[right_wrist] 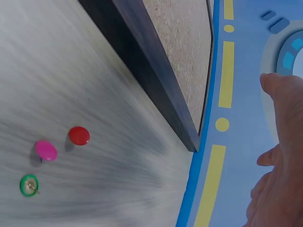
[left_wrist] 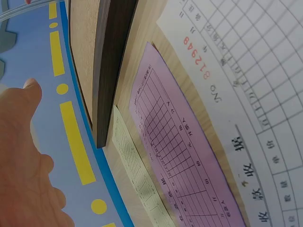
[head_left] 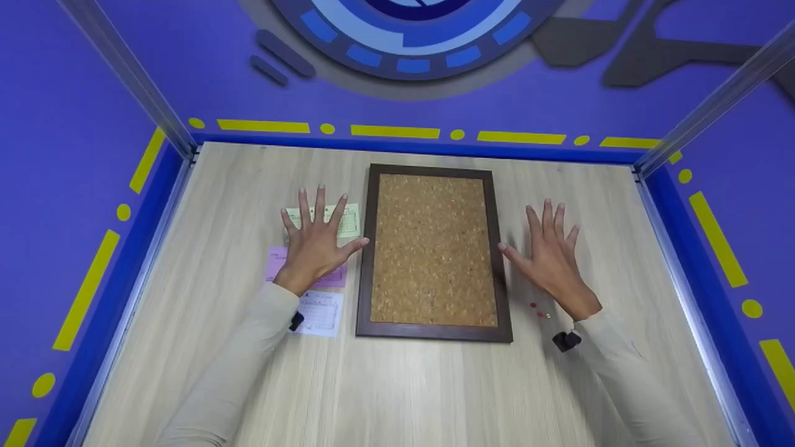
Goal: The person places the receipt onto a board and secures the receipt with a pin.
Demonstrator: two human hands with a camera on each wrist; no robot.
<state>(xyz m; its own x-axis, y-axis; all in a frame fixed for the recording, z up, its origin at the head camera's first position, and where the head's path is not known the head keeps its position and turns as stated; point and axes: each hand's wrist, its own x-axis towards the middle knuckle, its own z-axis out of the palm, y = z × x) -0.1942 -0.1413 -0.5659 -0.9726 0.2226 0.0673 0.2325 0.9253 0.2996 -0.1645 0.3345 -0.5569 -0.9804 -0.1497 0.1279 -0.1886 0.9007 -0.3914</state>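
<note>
A cork board (head_left: 433, 254) in a dark brown frame lies on the table between both hands. My left hand (head_left: 315, 251), fingers spread, is over a green slip (head_left: 349, 223) and a pink slip (head_left: 335, 277), its thumb near the frame's left side. A white printed slip (left_wrist: 255, 71) lies nearest the left wrist. My right hand (head_left: 551, 261) has its fingers spread to the right of the board, holding nothing. Near its wrist lie a red thumbtack (right_wrist: 79, 135), a pink thumbtack (right_wrist: 46, 150) and a green-rimmed thumbtack (right_wrist: 29, 185) with its point up.
The pale wood-grain table (head_left: 428, 391) is bounded by blue panels (head_left: 410, 105) with yellow markings at the back and both sides. Metal posts (head_left: 168, 133) stand at the back corners. A small black device (head_left: 566, 341) is on the right wrist.
</note>
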